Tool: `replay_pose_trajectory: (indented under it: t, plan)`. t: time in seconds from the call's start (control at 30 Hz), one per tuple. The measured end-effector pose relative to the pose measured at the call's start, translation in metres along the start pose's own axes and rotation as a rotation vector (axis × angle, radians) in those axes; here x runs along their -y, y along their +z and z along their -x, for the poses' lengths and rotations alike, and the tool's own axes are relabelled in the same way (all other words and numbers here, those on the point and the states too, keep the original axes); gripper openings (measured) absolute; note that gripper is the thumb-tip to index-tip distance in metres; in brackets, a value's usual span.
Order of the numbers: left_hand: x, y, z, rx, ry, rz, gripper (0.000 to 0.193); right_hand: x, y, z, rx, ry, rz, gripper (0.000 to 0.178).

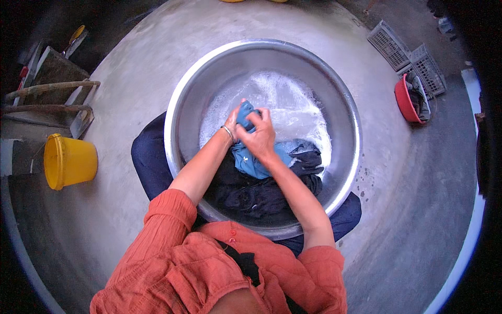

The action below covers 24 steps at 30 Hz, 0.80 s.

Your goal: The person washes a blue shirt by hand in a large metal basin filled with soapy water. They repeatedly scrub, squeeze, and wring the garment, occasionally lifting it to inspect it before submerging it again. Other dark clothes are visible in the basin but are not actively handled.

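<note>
A big round metal basin point(185, 99) stands between my knees, with soapy water point(277, 97) in its far part. Over the water my left hand point(232, 123) grips a bunched blue garment point(253, 163); a bracelet circles that wrist. My right hand point(260, 133) is closed on the same cloth from the right, its fingers bent over the bunch. The rest of the blue garment hangs down below my hands onto dark wet clothes point(256, 196) heaped on the basin's near side. Between the two hands part of the cloth is hidden.
To the left on the concrete floor point(125, 99) stands a yellow bucket point(73, 161), with a wooden-handled thing point(52, 91) behind it. At the far right are grey plastic crates point(410, 57) and a red tub point(407, 102) with dark cloth in it.
</note>
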<state>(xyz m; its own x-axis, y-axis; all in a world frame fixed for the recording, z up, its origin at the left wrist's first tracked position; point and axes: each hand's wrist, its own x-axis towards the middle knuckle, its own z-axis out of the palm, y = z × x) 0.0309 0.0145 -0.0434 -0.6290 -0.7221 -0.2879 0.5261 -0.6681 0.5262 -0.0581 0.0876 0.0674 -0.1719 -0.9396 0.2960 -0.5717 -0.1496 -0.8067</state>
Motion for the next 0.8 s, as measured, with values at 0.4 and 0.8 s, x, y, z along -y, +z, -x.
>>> replay_pose_trajectory:
  t: [0.4, 0.8]
  plan:
    - [-0.019, 0.079, 0.014, -0.395, -0.269, -0.490, 0.054, -0.097, -0.059, -0.065, -0.097, 0.403, 0.406, 0.046]
    - [-0.061, 0.030, 0.052, -0.350, 0.029, -1.754, 0.039, -0.109, -0.110, -0.047, 0.068, 0.157, 0.422, 0.037]
